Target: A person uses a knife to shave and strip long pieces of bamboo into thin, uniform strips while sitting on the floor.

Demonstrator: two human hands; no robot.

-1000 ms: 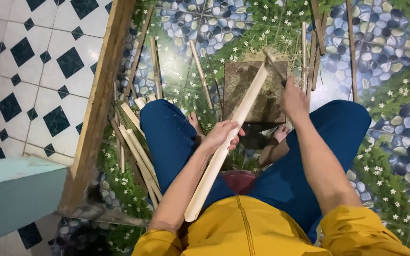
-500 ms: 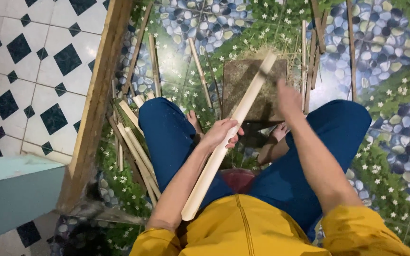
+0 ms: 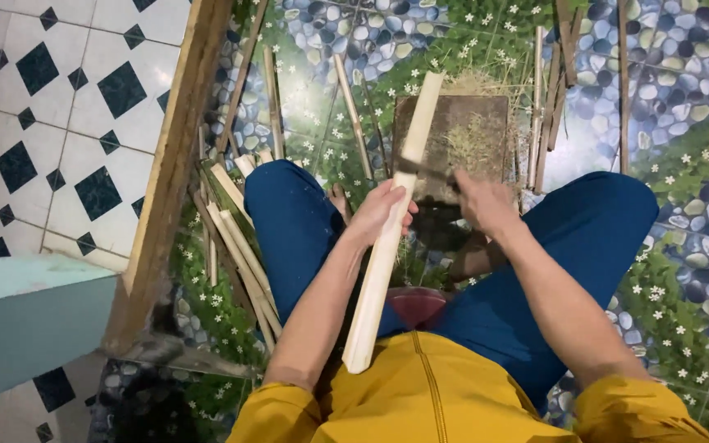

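Left hand point(image 3: 383, 215) wrapped about the middle of a long pale bamboo slat point(image 3: 391, 226), fingers closed round it; slat slanting from the near lap up to the far wooden block point(image 3: 451, 135), its far end resting there. Right hand point(image 3: 486, 201) closed on a dark knife point(image 3: 428, 170), blade laid across the slat just beyond the left hand. Seated on a floor mat point(image 3: 683, 98) printed with pebbles and flowers, blue trousers, yellow shirt. Bundle of split bamboo strips point(image 3: 235, 238) lying left of the left knee, beside a wooden beam point(image 3: 176, 156); thinner sticks point(image 3: 547, 98) scattered far right
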